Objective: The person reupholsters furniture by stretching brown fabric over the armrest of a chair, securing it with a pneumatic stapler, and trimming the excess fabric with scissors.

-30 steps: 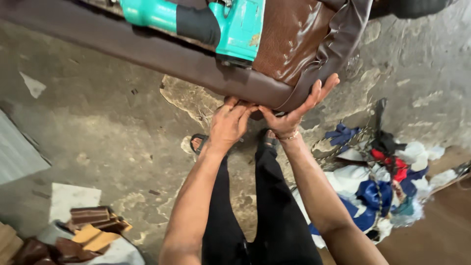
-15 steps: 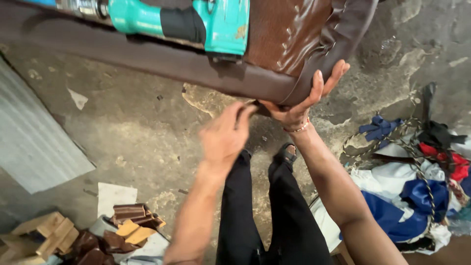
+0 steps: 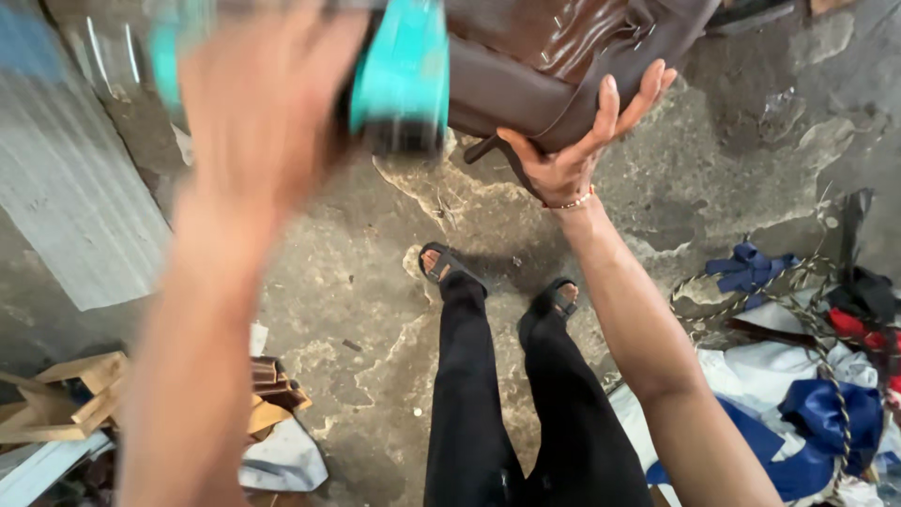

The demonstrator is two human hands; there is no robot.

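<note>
- The brown leather-like covering point(image 3: 563, 38) is already wrapped over the padded edge of the raised furniture piece point(image 3: 507, 99), and a few metal staples point(image 3: 556, 21) show in its glossy surface above the right hand, so some fastening looks done.
- The loose flap of that covering, with a narrow strap end hanging just below it, is only pressed in place at the corner; judging from this, that corner is not yet fastened.
- The right hand point(image 3: 572, 150) is opened wide, palm up, fingers point(image 3: 638, 94) spread and bent over the corner of the brown covering; its grip is a flat press under and around the edge, not a closed fist.
- The left hand point(image 3: 267, 103) is badly blurred, raised at the teal staple gun point(image 3: 399, 75), which lies on the upholstery just beside the right hand. It overlaps the tool's body, but I cannot tell whether its grip is closed on it or only touching.
- Well below both hands are the person's legs in black trousers point(image 3: 479, 394) and sandals on the cracked concrete floor point(image 3: 357, 282).
- Below the left arm lie wood offcuts point(image 3: 75, 394); below the right arm is a heap of cloth scraps and rope point(image 3: 798, 376).
</note>
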